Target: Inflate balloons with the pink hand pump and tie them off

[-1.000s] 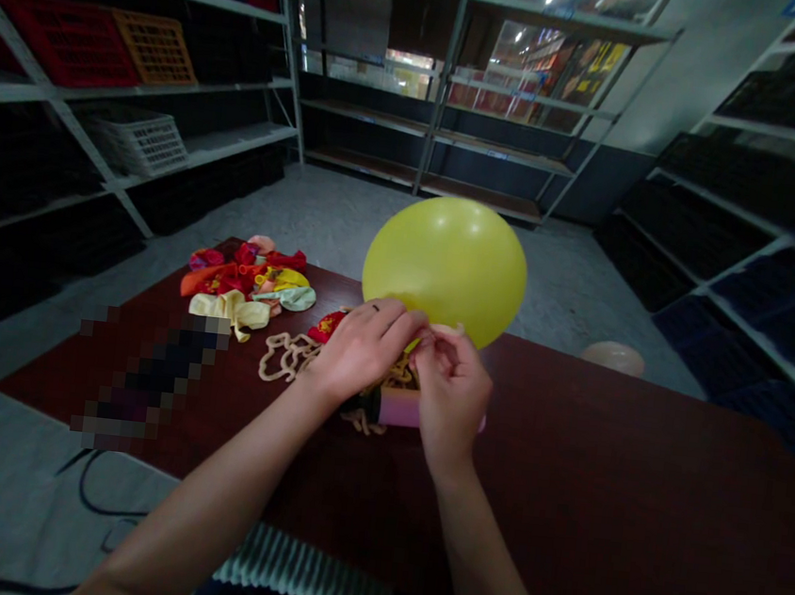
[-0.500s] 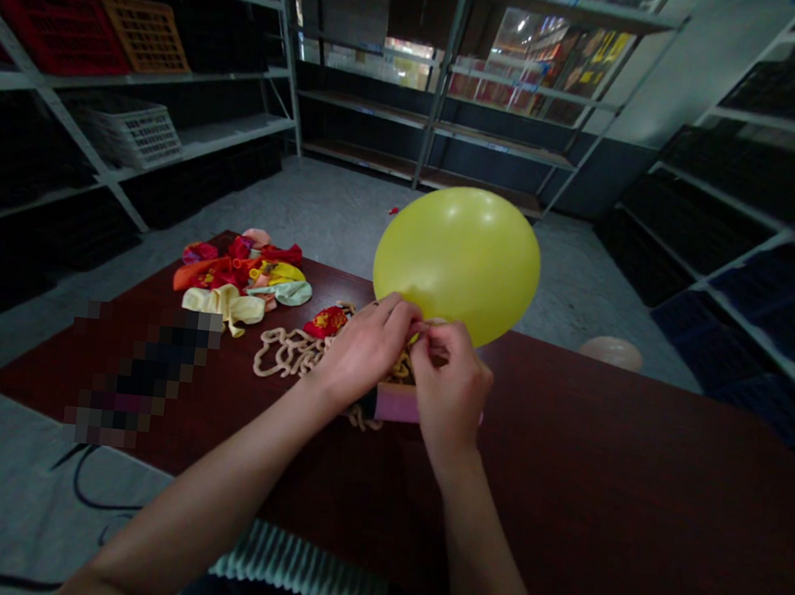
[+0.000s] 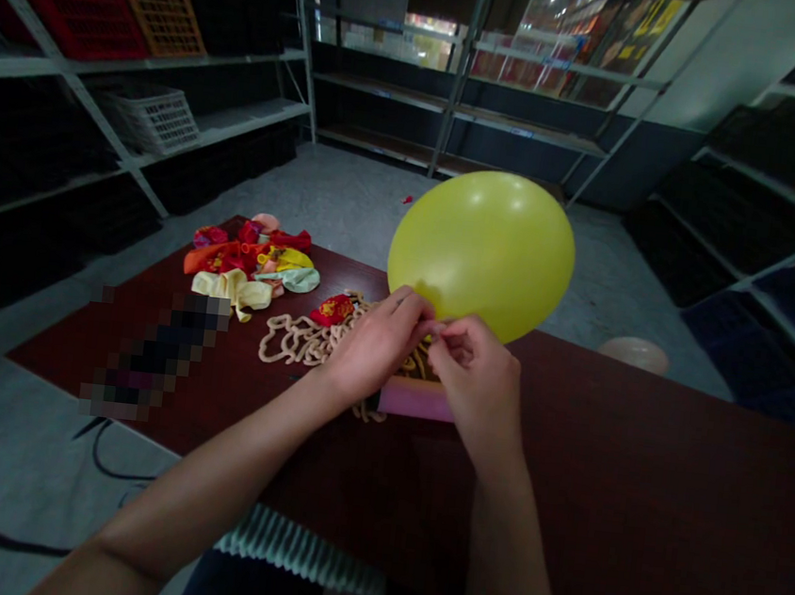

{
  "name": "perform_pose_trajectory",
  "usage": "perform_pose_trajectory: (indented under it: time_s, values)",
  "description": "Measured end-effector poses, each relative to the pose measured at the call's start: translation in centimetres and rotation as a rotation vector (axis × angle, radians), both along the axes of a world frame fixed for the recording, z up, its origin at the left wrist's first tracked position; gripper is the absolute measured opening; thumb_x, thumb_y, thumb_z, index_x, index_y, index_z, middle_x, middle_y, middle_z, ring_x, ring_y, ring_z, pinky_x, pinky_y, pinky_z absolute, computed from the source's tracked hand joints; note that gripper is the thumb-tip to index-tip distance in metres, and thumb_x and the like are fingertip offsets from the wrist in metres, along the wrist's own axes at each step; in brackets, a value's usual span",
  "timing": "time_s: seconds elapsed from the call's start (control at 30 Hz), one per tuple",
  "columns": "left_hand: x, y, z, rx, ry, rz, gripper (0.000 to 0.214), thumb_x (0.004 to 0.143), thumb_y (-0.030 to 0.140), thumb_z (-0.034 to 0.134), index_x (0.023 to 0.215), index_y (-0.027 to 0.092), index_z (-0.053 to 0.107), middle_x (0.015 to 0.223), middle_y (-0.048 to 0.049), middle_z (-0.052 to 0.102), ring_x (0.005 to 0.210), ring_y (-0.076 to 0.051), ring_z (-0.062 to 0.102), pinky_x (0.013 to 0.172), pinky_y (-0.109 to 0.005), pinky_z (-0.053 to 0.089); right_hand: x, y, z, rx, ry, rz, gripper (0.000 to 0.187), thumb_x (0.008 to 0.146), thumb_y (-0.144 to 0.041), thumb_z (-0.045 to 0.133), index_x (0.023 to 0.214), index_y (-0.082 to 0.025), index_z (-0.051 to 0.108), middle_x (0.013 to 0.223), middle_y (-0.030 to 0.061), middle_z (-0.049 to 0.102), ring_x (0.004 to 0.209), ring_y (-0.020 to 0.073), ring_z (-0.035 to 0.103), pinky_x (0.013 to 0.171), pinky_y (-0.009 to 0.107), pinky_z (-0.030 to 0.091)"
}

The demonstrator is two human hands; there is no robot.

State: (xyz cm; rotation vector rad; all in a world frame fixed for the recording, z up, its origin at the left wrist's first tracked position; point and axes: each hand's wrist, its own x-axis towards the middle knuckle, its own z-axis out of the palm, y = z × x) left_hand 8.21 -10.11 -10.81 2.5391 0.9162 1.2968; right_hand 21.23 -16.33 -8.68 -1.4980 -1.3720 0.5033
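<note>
From where I stand, the yellow balloon [image 3: 484,250] is already full of air, round and taut, held just above the far edge of the counter [image 3: 635,474]. Its lower end disappears among the fingers, so I cannot tell whether the neck is knotted. The left hand [image 3: 379,338] reaches across with its fingers bent down, thumb and fingertips pinched together at the balloon's underside. The right hand [image 3: 481,373] meets it there, fingers curled in and tips pressed close, apparently gripping the same neck.

Plenty remains without air: a heap of flat balloons [image 3: 252,254] lies at the counter's far left, a limp cream balloon [image 3: 232,290] at its near side. Beside the left hand, a red balloon with gold print [image 3: 332,310] rests by a tangle of tan strands [image 3: 286,338]. A pink-sided box [image 3: 415,399] sits beneath both hands, and a pale, rounded balloon [image 3: 637,353] is on the floor beyond the counter.

Compared with a second ago, the yellow balloon sits farther right of the heap and looks larger. More of the red balloon shows past the left hand, and a red scrap [image 3: 408,200] on the floor is now uncovered. The pinch itself looks much the same.
</note>
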Motion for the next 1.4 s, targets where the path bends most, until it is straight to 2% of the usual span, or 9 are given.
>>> perform_pose_trajectory:
  time_s: [0.23, 0.4, 0.57, 0.73, 0.9, 1.03, 1.17, 1.27, 1.4]
  values:
    - [-0.5, 0.0, 0.4, -0.002, -0.097, -0.143, 0.008, 0.098, 0.020, 0.056, 0.104, 0.015, 0.053, 0.095, -0.0074, 0.063, 0.088, -0.018, 0.062, 0.077, -0.030, 0.051, 0.3, 0.2, -0.2, -0.017, 0.176, 0.013, 0.008, 0.076, -0.030, 0.063, 0.078, -0.022, 0.061, 0.069, -0.0007, 0.068, 0.062, 0.0138, 0.064, 0.060, 0.027, 0.050]
    - [-1.1, 0.1, 0.3, -0.012, -0.132, -0.274, 0.023, 0.097, 0.012, 0.055, 0.119, 0.017, 0.053, 0.107, -0.0099, 0.065, 0.095, -0.017, 0.064, 0.080, -0.029, 0.053, 0.8, 0.3, -0.3, 0.009, 0.357, 0.063, 0.008, 0.071, -0.027, 0.064, 0.075, -0.021, 0.061, 0.064, -0.0030, 0.064, 0.054, 0.0111, 0.059, 0.053, 0.025, 0.047]
    - [-1.0, 0.1, 0.6, 0.058, -0.145, -0.310, 0.021, 0.097, 0.009, 0.055, 0.116, 0.018, 0.057, 0.105, -0.0080, 0.067, 0.096, -0.016, 0.064, 0.084, -0.030, 0.052, 0.8, 0.2, -0.2, -0.015, 0.388, 0.085, 0.007, 0.069, -0.024, 0.063, 0.074, -0.021, 0.060, 0.060, -0.0045, 0.062, 0.052, 0.0103, 0.058, 0.051, 0.024, 0.047]
    - [-1.3, 0.2, 0.4, 0.109, -0.107, -0.274, 0.021, 0.098, 0.010, 0.052, 0.116, 0.018, 0.061, 0.092, -0.0050, 0.064, 0.083, -0.014, 0.060, 0.072, -0.025, 0.050, 0.5, 0.3, -0.2, -0.038, 0.417, 0.083, 0.008, 0.069, -0.025, 0.064, 0.075, -0.021, 0.061, 0.057, -0.0047, 0.061, 0.050, 0.0104, 0.058, 0.049, 0.024, 0.046]
    - [-1.7, 0.5, -0.3, 0.184, 0.008, -0.146, 0.023, 0.102, 0.018, 0.049, 0.121, 0.019, 0.060, 0.088, -0.0041, 0.059, 0.084, -0.016, 0.060, 0.078, -0.029, 0.052, 0.0, 0.5, -0.4, -0.020, 0.442, 0.018, 0.012, 0.068, -0.029, 0.066, 0.074, -0.021, 0.059, 0.055, -0.0043, 0.061, 0.047, 0.0108, 0.058, 0.048, 0.024, 0.048]
    - [-1.7, 0.5, 0.1, 0.305, 0.082, -0.055, 0.018, 0.102, 0.019, 0.046, 0.114, 0.015, 0.059, 0.087, -0.0050, 0.060, 0.084, -0.018, 0.060, 0.080, -0.031, 0.052, -0.2, 0.4, -0.7, -0.003, 0.356, -0.021, 0.013, 0.070, -0.030, 0.067, 0.077, -0.021, 0.062, 0.063, -0.0012, 0.066, 0.054, 0.0123, 0.061, 0.054, 0.026, 0.050]
    - [-1.7, 0.6, 0.6, 0.331, 0.149, -0.017, 0.018, 0.103, 0.021, 0.044, 0.108, 0.013, 0.059, 0.087, -0.0064, 0.061, 0.084, -0.019, 0.060, 0.077, -0.032, 0.051, -0.3, 0.2, -0.7, 0.037, 0.173, -0.053, 0.010, 0.077, -0.031, 0.065, 0.081, -0.021, 0.064, 0.069, -0.0005, 0.068, 0.060, 0.0136, 0.064, 0.060, 0.028, 0.052]
    - [-1.5, 0.7, 0.6, 0.246, 0.129, -0.056, 0.017, 0.103, 0.025, 0.044, 0.103, 0.014, 0.058, 0.088, -0.0066, 0.062, 0.083, -0.019, 0.061, 0.076, -0.031, 0.051, -0.3, -0.1, -0.4, 0.113, -0.034, -0.078, 0.004, 0.081, -0.027, 0.062, 0.081, -0.023, 0.063, 0.072, -0.0014, 0.070, 0.061, 0.0128, 0.064, 0.062, 0.027, 0.051]
    - [-1.0, 0.7, 0.6, 0.007, -0.011, -0.153, 0.013, 0.102, 0.026, 0.047, 0.098, 0.016, 0.054, 0.091, -0.0056, 0.064, 0.083, -0.017, 0.061, 0.074, -0.028, 0.049, -0.2, -0.3, -0.2, 0.215, -0.284, -0.090, 0.004, 0.084, -0.021, 0.060, 0.082, -0.024, 0.062, 0.076, -0.0021, 0.071, 0.065, 0.0127, 0.065, 0.067, 0.026, 0.050]
